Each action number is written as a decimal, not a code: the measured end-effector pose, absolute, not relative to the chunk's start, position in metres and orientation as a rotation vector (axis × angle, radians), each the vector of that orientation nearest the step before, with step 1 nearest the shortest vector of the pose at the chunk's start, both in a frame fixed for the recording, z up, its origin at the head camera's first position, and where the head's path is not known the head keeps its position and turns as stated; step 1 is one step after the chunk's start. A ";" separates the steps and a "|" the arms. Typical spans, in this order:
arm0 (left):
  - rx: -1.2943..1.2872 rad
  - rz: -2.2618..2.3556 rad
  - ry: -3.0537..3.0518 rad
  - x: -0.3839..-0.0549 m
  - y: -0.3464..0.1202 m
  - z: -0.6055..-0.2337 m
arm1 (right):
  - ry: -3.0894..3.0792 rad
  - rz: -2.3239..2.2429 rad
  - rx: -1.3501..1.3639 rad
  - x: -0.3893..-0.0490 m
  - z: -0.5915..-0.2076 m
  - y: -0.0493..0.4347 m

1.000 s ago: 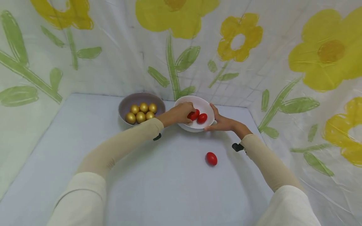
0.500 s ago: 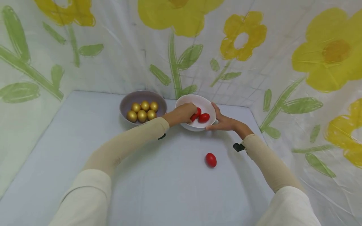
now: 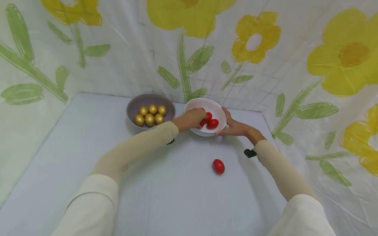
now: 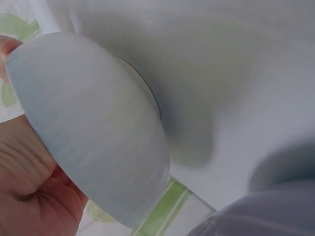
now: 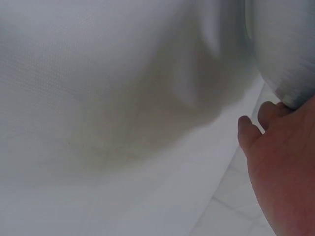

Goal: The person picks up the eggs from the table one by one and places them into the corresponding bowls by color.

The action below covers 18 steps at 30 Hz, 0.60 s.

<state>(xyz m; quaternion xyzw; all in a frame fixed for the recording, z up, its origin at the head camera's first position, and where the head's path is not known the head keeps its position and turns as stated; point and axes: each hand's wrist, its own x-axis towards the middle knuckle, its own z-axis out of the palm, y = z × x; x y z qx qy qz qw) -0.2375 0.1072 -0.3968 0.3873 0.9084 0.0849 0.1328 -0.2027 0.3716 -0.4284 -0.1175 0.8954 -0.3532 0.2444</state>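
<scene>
In the head view, a white bowl (image 3: pixel 217 109) stands at the back of the table with red eggs (image 3: pixel 212 124) inside. My left hand (image 3: pixel 191 118) reaches over its left rim, fingers curled down around a red egg (image 3: pixel 202 123) that they partly hide. My right hand (image 3: pixel 234 127) grips the bowl's right side, thumb at the front and fingers behind. The left wrist view shows the bowl's outer wall (image 4: pixel 93 123) with my left hand (image 4: pixel 39 182) over the rim. At the right wrist view's edge, my right hand (image 5: pixel 285 162) touches the bowl's underside (image 5: pixel 285 44).
A purple-grey bowl (image 3: pixel 131 113) holding several golden eggs (image 3: pixel 149 119) stands left of the white bowl. Another red egg (image 3: pixel 219 166) lies on the white tabletop (image 3: pixel 177 196) nearer the front. A flower-printed curtain (image 3: pixel 124 65) hangs behind the table.
My left hand has curled further inside the white bowl, and the red eggs there have shifted. On the table, the loose red egg has moved slightly left. My right hand keeps its hold.
</scene>
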 end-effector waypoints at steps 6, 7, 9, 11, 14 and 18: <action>1.193 0.521 2.582 -0.233 0.099 -0.397 | 2.425 -0.984 -0.324 -0.203 -0.427 0.370; 1.229 0.594 2.573 -0.231 0.098 -0.397 | 2.420 -0.993 -0.332 -0.203 -0.427 0.370; 1.293 0.746 2.554 -0.225 0.096 -0.397 | 2.415 -1.005 -0.353 -0.203 -0.427 0.369; 1.335 0.905 2.524 -0.216 0.095 -0.396 | 2.412 -1.013 -0.376 -0.204 -0.426 0.369; 1.347 1.093 2.474 -0.195 0.097 -0.395 | 2.421 -0.994 -0.392 -0.203 -0.425 0.370; 1.338 1.255 2.365 -0.162 0.100 -0.395 | 2.426 -0.978 -0.407 -0.203 -0.424 0.372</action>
